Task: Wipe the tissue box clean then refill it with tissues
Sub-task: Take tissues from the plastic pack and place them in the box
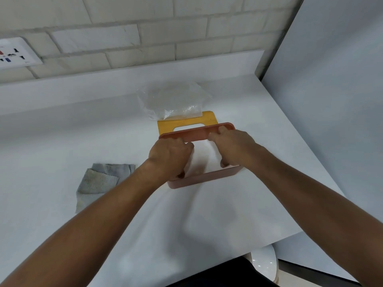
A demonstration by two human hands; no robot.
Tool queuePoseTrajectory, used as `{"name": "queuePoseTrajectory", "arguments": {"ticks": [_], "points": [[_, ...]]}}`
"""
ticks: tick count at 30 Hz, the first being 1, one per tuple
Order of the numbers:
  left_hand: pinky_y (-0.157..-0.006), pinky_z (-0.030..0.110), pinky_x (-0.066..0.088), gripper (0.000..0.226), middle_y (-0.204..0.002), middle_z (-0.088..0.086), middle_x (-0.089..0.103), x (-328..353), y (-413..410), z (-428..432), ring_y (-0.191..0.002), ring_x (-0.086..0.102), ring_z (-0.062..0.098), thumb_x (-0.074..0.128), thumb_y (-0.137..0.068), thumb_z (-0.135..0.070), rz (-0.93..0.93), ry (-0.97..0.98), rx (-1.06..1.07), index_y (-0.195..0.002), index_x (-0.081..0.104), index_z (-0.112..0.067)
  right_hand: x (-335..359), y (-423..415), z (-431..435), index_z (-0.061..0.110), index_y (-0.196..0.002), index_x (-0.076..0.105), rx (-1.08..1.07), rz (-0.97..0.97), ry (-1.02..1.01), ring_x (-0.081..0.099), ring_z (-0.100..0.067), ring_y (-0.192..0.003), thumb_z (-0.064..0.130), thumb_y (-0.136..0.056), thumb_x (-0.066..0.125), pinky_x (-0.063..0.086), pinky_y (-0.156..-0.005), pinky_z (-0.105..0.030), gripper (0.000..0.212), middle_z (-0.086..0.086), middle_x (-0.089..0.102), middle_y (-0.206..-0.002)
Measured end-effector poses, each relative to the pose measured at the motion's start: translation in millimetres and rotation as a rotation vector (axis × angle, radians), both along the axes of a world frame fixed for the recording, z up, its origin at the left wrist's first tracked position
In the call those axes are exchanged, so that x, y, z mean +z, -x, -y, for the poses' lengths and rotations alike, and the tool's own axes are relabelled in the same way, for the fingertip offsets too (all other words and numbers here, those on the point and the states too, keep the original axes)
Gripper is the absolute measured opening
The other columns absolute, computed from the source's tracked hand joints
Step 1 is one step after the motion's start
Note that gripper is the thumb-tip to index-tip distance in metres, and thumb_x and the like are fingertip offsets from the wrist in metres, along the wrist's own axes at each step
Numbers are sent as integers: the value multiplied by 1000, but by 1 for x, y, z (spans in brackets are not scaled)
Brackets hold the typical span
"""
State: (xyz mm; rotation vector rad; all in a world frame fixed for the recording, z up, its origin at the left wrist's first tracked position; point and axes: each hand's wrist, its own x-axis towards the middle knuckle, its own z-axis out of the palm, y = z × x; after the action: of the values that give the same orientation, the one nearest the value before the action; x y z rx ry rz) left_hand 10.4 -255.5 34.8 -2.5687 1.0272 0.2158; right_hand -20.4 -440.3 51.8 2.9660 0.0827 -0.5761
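The terracotta rectangular plastic tissue box point(203, 179) is found open, mid-way across the white desk point(83, 131). A stack of white tissues point(202, 154) sits inside it and is gripped, apparently, by the left hand point(167, 156) and right hand point(232, 146), fingers curled. The grey folded cloth point(101, 179) is laid aside, so wiping is judged done. The yellow wooden slotted lid point(186, 123), behind the box, is not yet fitted.

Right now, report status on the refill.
Left hand and right hand grip tissues in tissue box. Lid off, behind it. Nothing in the way.
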Motion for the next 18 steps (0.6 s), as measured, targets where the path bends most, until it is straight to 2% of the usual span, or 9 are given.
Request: {"name": "queuePoseTrajectory", "arguments": {"ticks": [2,4,7,9,13,18], "points": [[-67,30,42,27,-112,2,71,-1,4,2,-99,73,22,72,-95,-25,14,-98,-12,-120,66,-16,2,3,-3,12,-128,54,21,19,42,63,-32,-100,6,-83,68,47,-69,-35,48,-10,59,-119],[-68,29,42,19,-112,1,73,-2,6,5,-101,73,21,64,-97,-13,7,-146,-8,-114,71,-16,0,6,-8,8,-125,55,47,34,80,64,-32,-101,3,-90,56,42,-67,-34,36,-12,61,-118],[-70,29,45,16,-108,2,73,1,6,9,-99,73,21,63,-96,-9,3,-139,-13,-108,73,-15,3,7,-12,9,-126,55,47,53,117,63,-31,-102,5,-89,60,40,-66,-34,38,-12,56,-124],[-69,29,45,18,-109,2,72,0,6,9,-100,73,21,63,-97,-10,9,-125,-11,-110,73,-17,4,8,-11,10,-127,54,39,65,127,63,-31,-99,9,-88,65,40,-66,-35,41,-12,50,-127],[-70,30,43,22,-118,4,71,-6,6,8,-107,72,23,58,-99,-10,6,-115,6,-118,70,-15,-5,8,-5,10,-113,60,30,-13,86,63,-31,-100,10,-85,66,41,-66,-34,28,-12,60,-117],[-70,30,44,25,-121,6,68,-12,3,4,-107,71,24,63,-98,-13,-5,-87,6,-124,65,-14,-15,6,1,9,-116,56,21,8,11,63,-32,-99,8,-81,69,39,-65,-33,37,-11,61,-112]]}}
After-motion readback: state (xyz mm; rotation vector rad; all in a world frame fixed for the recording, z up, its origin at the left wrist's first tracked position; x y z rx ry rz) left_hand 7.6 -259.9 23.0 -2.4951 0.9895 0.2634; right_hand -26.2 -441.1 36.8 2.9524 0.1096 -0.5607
